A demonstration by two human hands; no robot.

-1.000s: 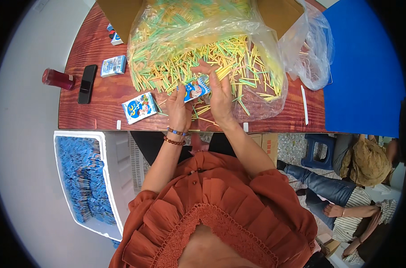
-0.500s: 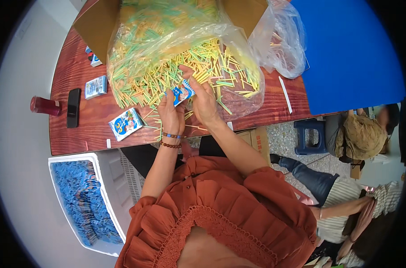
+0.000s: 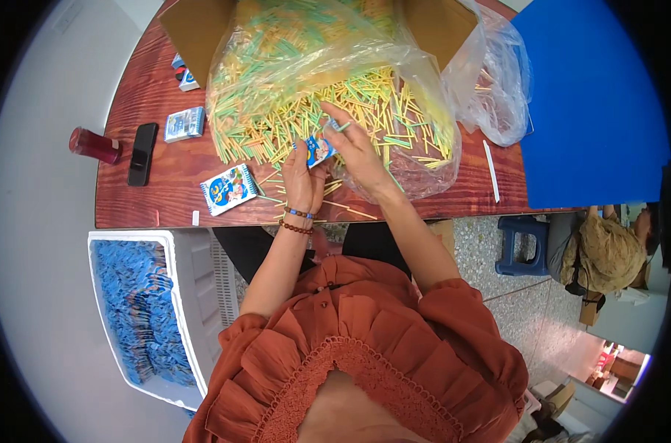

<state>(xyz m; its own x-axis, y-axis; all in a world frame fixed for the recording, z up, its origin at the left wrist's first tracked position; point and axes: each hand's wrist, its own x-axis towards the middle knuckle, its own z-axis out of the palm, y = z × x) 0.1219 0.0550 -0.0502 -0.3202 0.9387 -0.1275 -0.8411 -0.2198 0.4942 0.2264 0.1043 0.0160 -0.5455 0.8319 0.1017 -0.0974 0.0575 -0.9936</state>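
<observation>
Pinching a small packet [image 3: 320, 150] near the sticks [image 3: 287, 118], the left hand [image 3: 300, 181] could crush it if it squeezed hard. I couldn't tell if the right hand [image 3: 362, 156] gripped anything.

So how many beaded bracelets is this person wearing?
2, both just behind the left hand: a blue-and-brown bracelet nearer it, a brown bracelet farther up the forearm.

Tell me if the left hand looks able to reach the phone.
Probably yes: a flat packet lies partway to the phone, low enough to pass over, though the left hand grips a blue packet.
</observation>
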